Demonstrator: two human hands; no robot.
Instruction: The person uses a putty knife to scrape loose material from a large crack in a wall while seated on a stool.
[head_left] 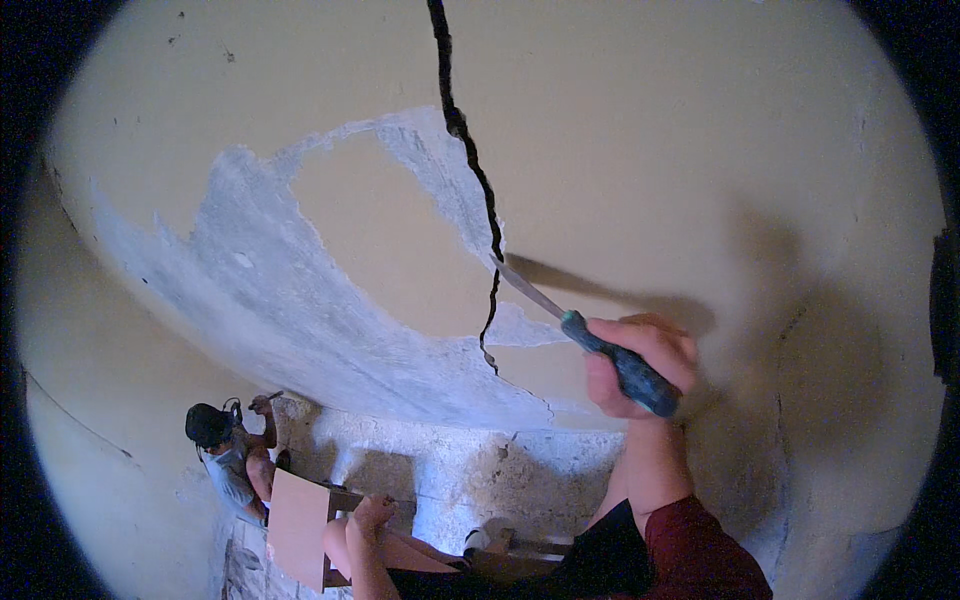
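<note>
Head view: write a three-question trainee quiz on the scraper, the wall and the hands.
1. True or false: the right hand has its grip closed around the scraper handle.
2. Where does the scraper blade tip touch?
A. The cracked wall beside the dark crack
B. The wooden board
C. The other person crouching lower down
3. Fill in: the left hand holds ____.

Key:
1. True; the fingers wrap the blue-green handle.
2. A; the tip meets the wall at the crack, next to the bare grey patch where paint is gone.
3. Nothing; it rests low on the person's knee, empty.
</note>
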